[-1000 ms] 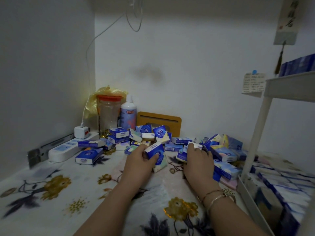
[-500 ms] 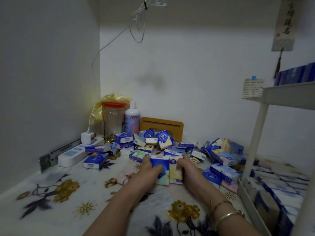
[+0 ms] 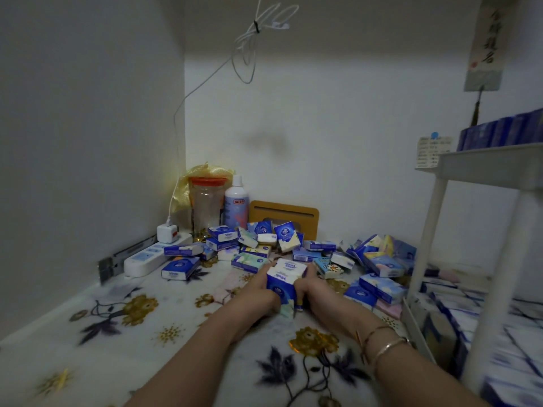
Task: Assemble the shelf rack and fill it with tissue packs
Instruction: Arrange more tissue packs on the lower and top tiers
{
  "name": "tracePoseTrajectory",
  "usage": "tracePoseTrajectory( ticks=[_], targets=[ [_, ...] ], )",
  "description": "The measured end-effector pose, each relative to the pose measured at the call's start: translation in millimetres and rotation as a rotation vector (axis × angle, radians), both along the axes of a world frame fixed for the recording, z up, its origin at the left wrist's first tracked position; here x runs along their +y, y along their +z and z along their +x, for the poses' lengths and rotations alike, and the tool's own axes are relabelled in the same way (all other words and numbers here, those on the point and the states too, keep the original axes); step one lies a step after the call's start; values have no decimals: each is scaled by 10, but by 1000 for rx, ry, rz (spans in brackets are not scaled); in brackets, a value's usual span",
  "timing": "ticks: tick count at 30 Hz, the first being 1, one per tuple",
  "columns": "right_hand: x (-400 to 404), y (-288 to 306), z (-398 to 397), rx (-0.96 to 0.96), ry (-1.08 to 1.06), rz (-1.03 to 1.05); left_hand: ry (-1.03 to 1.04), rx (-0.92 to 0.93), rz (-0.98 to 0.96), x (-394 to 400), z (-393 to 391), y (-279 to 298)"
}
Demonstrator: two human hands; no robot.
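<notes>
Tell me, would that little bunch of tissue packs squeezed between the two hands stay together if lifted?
Probably only while squeezed. The bunch of tissue packs looks like separate small packs pressed side by side between the left hand and right hand, so easing off could let the middle ones drop. The wrappers look glossy, likely slippery. They seem soft and light.

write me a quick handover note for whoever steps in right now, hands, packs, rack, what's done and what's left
Left hand and right hand: together they grip a small bundle of tissue packs between them, low over the flowered table.
Loose packs: many scattered at the back of the table, near the jar and bottle.
Rack: stands assembled at the right; blue packs on its upper shelf, and more in its lower tray.
Left: move the held bundle into the rack, then gather the remaining loose packs.
</notes>
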State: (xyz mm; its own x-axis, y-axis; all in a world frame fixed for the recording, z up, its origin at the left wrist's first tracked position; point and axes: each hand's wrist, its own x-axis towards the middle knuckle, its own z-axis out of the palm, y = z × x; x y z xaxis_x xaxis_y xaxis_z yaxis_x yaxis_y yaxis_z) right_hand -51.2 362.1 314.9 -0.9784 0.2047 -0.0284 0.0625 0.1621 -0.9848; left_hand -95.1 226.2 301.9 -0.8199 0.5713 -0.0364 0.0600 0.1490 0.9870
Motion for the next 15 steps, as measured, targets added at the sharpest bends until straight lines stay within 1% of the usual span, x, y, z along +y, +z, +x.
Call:
tracePoseTrajectory(
  ticks=[3, 4, 6, 9, 11, 15],
  targets=[
    [-68, 53, 213, -7, 109, 47, -67, 28, -52, -111, 186, 108],
    [-98, 122, 287, -7, 97, 78, -88, 63, -71, -132, 268, 173],
    [-125, 289, 405, -20, 74, 59, -118, 145, -83, -171, 455, 343],
    [-150, 668, 704, 116, 73, -30, -103, 245, -12, -209, 772, 761],
    [-149, 983, 943, 247, 41, -32, -84, 329, 70, -237, 998, 1094],
    [-153, 1645, 1388, 425, 29, 90, -82, 465, 243, -270, 1403, 1682]
  ],
)
